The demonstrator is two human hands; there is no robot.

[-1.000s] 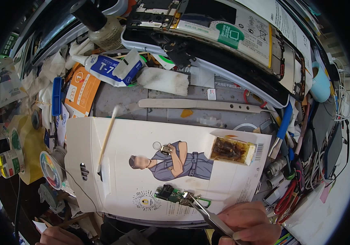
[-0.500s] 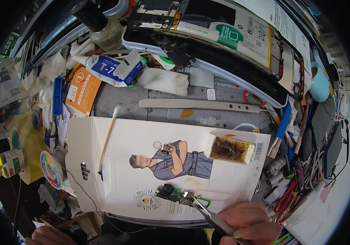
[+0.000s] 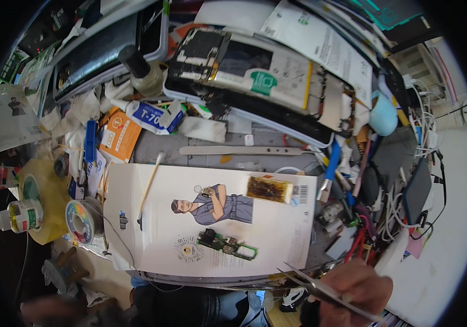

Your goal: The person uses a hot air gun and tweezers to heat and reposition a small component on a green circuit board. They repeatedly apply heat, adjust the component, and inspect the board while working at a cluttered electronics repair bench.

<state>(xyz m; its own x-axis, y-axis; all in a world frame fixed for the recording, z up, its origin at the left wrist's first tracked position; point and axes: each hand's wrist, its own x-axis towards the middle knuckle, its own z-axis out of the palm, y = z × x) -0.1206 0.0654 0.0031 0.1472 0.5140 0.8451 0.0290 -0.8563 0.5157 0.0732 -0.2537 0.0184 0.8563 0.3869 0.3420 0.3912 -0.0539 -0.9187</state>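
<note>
Right hand (image 3: 353, 291) down at the lower edge, fingers (image 3: 372, 283) pinched shut around a pair of metal tweezers (image 3: 312, 286), tips pointing up-left and hanging just off the near edge of the white card (image 3: 277, 240), touching nothing. Small green circuit board (image 3: 227, 243) lying flat on that card, near the tweezer tips but clearly apart from them, just below the printed cartoon figure (image 3: 214, 203). Amber-brown sticky-looking patch (image 3: 269, 189) up toward the card's far right corner, thin wooden stick (image 3: 150, 185) slanting across its left side. Left hand (image 3: 53, 310) only a dark blur in the bottom left corner, so can't tell how open those fingers are or if anything's in them. Total mess all over the surface: opened-up phone (image 3: 261, 82) at the back, long flat metal pry tool (image 3: 241, 150) just beyond the card, spool of solder wire (image 3: 81, 220) and a yellow tape roll (image 3: 45, 201) off to the left, little white bottle (image 3: 18, 215) beside those, tangle of cables (image 3: 402, 201) on the right.
</note>
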